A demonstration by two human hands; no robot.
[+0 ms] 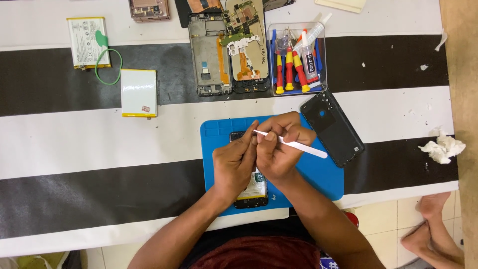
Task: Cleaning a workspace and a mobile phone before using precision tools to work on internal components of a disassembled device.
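Note:
An opened black phone [253, 192] lies on a blue work mat [323, 177], mostly covered by my hands. My left hand [233, 164] rests on the phone's left side, fingers pinched near its upper part. My right hand [279, 147] grips a white plastic pry tool [303, 147] like a pen, its tip pointing left toward my left fingertips. A black phone back cover [332, 127] lies tilted at the mat's upper right corner.
Behind the mat stand a clear box [298, 57] of red-and-yellow screwdrivers and a glue tube, and two dismantled phone frames [226, 50]. Two batteries [138, 92] with a green loop lie at left. Crumpled tissue [442, 147] sits right. Another person's bare feet [430, 224] show lower right.

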